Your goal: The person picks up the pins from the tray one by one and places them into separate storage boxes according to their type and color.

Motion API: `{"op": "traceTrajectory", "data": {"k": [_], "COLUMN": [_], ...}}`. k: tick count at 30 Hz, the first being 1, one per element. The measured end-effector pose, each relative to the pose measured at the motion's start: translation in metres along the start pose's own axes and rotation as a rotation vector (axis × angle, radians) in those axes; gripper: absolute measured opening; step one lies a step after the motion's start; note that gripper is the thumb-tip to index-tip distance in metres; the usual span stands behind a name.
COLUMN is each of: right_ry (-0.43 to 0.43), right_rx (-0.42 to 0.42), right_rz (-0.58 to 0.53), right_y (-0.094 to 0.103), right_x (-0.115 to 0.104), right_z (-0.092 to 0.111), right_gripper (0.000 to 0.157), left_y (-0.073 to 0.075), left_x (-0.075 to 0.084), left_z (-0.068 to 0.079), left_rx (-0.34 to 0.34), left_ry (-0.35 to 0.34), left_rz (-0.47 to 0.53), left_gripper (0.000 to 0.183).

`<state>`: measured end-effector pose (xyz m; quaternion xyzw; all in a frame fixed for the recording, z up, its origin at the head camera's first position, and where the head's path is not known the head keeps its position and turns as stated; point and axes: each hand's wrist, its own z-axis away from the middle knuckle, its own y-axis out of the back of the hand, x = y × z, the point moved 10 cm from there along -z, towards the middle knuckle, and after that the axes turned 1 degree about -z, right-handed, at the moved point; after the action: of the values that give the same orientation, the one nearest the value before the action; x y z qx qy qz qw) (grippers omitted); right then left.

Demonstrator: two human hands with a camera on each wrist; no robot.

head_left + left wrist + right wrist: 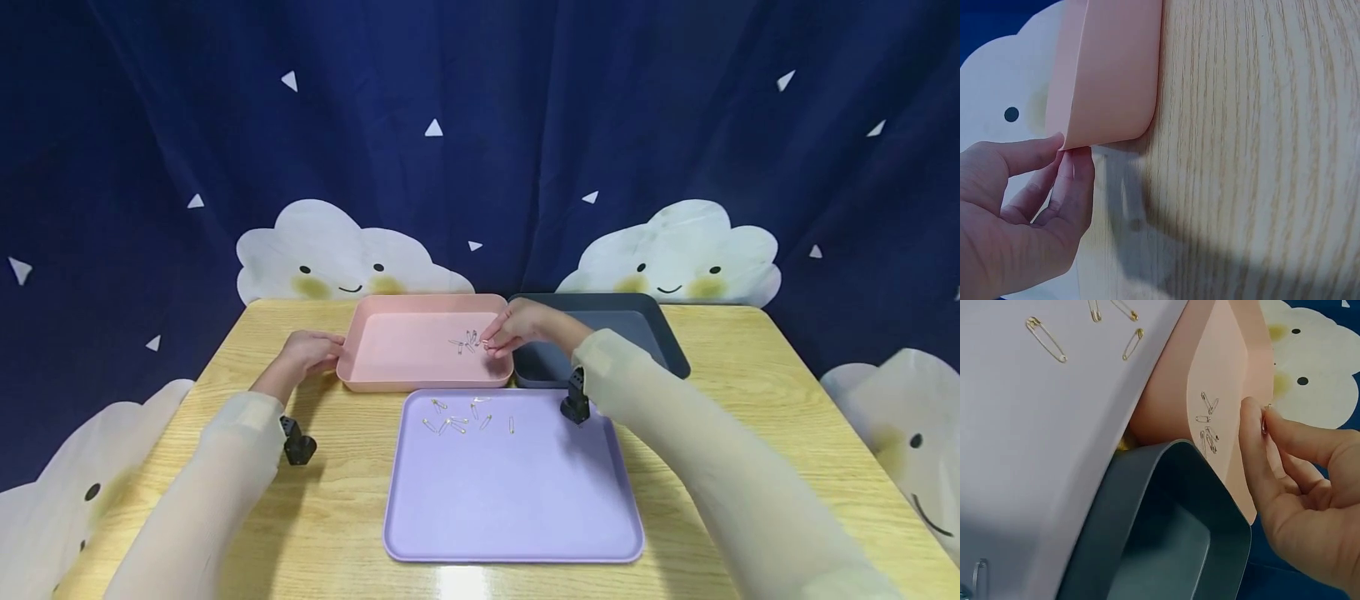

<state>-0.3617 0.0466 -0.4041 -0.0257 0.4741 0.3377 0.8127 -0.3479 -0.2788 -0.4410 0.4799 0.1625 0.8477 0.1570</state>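
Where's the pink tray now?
In the head view, the pink tray sits at the back of the table, left of the dark tray, behind the purple tray; the left hand holds its left edge.

R hand (521, 323) pinches — L hand (1032, 244) prob. pinches too.

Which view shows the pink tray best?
Head: shows nearly the whole pink tray, inside and rim; the right hand covers part of one end. Left wrist: only a stretch of wall and rim, touched by the left hand. Right wrist: part of its inside, slanted, with safety pins.
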Motion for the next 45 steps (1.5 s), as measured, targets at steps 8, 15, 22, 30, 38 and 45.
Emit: {"op": "traceTrajectory", "data": {"k": [8, 15, 22, 30, 38, 45], "right_ry": [-0.043, -0.081, -0.126, -0.11, -0.107, -0.066], "right_rx": [0.056, 0.146, 0.206, 0.324, 0.387, 0.323], "right_rz": [0.01, 0.046, 0.052, 0.09, 0.162, 0.057], "right_y": [0.006, 0.011, 0.012, 0.019, 0.021, 0.016], "right_x": [-0.008, -0.015, -0.018, -0.026, -0.022, -0.019], "right_z": [-0.015, -0.025, -0.033, -0.039, -0.045, -0.031], "right_gripper": [0.036, 0.032, 0.032, 0.032, 0.028, 0.027], "left_y": [-0.003, -0.002, -0.002, 0.0, -0.001, 0.0], "left_x": [0.0, -0.001, 0.0, -0.001, -0.001, -0.001], "left_z": [-0.005, -0.003, -0.003, -0.003, -0.002, 0.0], "left_rx": [0.002, -0.001, 0.004, 0.007, 0.009, 0.022], "left_ry": [-0.021, -0.016, 0.008, 0.019, 0.015, 0.015], "left_rz": [-0.01, -0.027, -0.032, -0.044, -0.052, -0.05], "left_gripper": [0.05, 0.051, 0.049, 0.05, 0.049, 0.048]}}
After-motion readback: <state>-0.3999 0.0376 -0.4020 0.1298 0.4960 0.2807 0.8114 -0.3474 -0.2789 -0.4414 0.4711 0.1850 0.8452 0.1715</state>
